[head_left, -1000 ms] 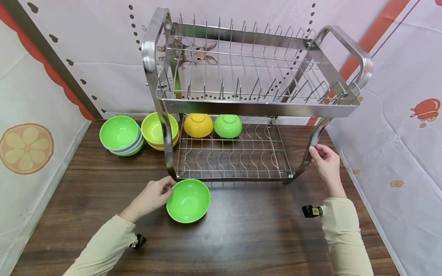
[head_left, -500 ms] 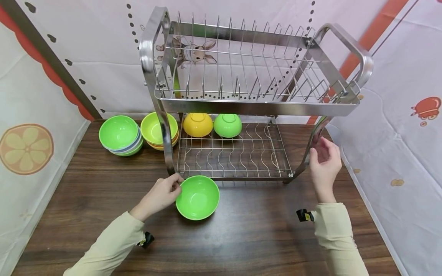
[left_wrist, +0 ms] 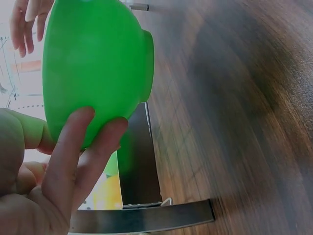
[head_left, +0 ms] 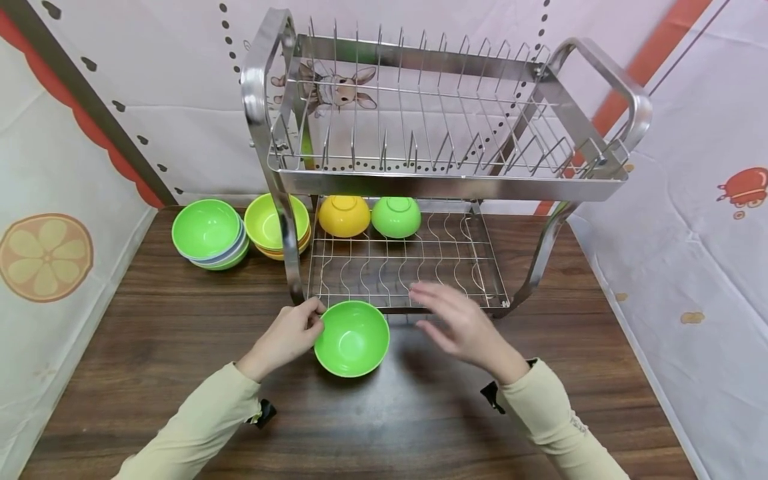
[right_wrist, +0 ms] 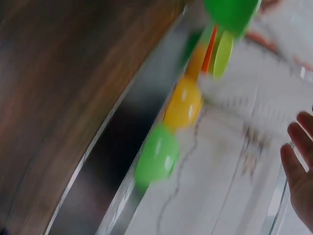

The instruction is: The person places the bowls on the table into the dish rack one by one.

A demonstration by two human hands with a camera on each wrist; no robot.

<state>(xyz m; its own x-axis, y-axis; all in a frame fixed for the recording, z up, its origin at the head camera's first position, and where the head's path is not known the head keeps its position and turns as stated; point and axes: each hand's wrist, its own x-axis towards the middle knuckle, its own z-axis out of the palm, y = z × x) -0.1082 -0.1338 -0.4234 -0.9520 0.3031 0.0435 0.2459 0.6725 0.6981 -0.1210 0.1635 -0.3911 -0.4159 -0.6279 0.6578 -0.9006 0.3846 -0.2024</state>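
A green bowl (head_left: 351, 339) is held by its left rim in my left hand (head_left: 291, 337), thumb inside and fingers against the outer wall. In the left wrist view the bowl (left_wrist: 95, 58) is raised off the table, opening toward the rack. My right hand (head_left: 459, 327), slightly blurred, hovers right of the bowl in front of the rack's lower tier, fingers extended and touching nothing. On that lower tier of the metal dish rack (head_left: 456, 188), an upside-down orange bowl (head_left: 345, 217) and an upside-down green bowl (head_left: 396, 217) sit side by side at the back left.
Left of the rack stand two bowl stacks: one with a green bowl (head_left: 207, 230) on top, another with a yellow-green bowl (head_left: 264, 223) on top, partly behind the rack's left leg. The upper tier (head_left: 420, 100) has upright wire dividers. Printed cloth walls surround the wooden table (head_left: 198, 320).
My right hand has let go of the rack's right leg and moved left toward the bowl. The left hand has carried the green bowl rightward and slightly toward the rack.
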